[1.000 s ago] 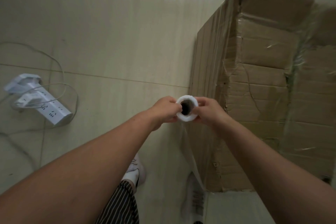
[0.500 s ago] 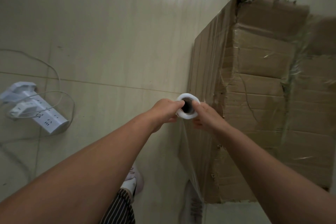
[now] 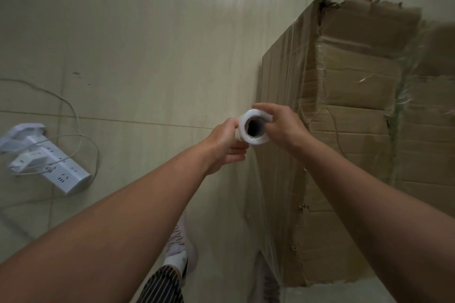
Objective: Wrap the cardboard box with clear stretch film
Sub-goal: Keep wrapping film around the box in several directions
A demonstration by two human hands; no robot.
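A tall, worn cardboard box stands on the floor at the right, its torn top flaps and left side under clear film. I hold the white stretch film roll upright beside the box's left side and look down into its dark core. My left hand grips the roll from the left. My right hand grips it from the right, fingers curled over the top rim. A sheet of clear film runs from the roll down along the box's near left corner.
A white power strip with plugged adapters and loose white cables lies on the beige tiled floor at the left. My shoe and striped trouser leg show at the bottom centre, close to the box.
Both hands have carried the roll a little farther along the box's left side. My right hand's fingers have shifted up over the roll's rim.
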